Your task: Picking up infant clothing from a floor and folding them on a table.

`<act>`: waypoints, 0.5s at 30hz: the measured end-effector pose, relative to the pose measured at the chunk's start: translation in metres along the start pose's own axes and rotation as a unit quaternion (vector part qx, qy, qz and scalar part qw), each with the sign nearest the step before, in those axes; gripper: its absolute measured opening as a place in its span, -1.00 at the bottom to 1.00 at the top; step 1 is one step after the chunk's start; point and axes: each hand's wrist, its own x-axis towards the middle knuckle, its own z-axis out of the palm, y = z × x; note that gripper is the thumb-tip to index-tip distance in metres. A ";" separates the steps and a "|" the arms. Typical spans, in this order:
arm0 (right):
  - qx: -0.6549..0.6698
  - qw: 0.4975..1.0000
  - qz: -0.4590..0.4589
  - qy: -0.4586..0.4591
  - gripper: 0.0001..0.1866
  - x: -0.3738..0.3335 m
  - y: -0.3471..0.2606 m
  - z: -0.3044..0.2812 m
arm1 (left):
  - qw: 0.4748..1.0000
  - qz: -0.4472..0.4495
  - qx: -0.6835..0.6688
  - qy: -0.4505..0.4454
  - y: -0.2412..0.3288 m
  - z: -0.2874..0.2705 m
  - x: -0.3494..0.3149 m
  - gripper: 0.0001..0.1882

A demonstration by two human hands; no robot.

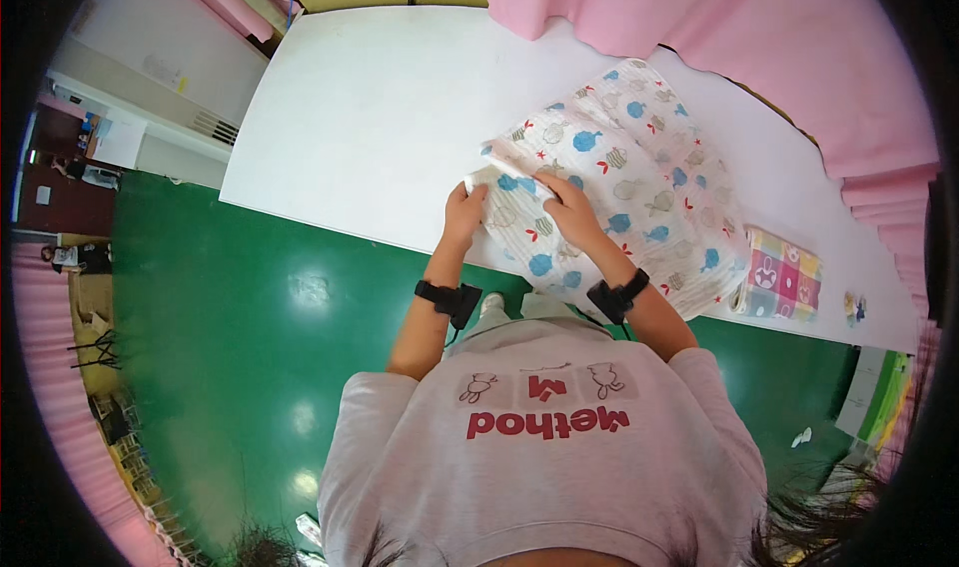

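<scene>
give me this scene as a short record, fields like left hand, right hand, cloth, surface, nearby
left hand: gripping the cloth's left edge
right hand: gripping the cloth, right of the left hand
cloth: white with blue, red and grey fish prints; mostly on the table, partly past its near edge
surface: white table
nearby: folded checked cloth, right of the fish cloth; pink curtain behind
floor: green

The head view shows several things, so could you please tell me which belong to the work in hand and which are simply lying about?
In the work:
fish-print cloth, gripped by the left hand and right hand;
white table, beneath it.

Lying about:
folded checked cloth, on the table to the right;
small multicoloured item, farther right, too small to identify.
</scene>
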 end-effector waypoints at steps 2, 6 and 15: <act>0.010 0.995 0.061 -0.077 -0.50 -0.012 -0.030 -0.014 | 0.997 -0.016 -0.079 -0.021 0.009 0.003 -0.001 -0.75; -0.074 0.983 0.064 -0.154 -0.46 -0.024 -0.039 -0.017 | 0.992 -0.023 -0.117 -0.035 0.029 0.019 -0.008 -0.73; -0.133 0.969 0.020 -0.207 -0.42 -0.029 -0.057 -0.022 | 0.991 0.107 -0.053 -0.053 0.049 0.045 -0.031 -0.77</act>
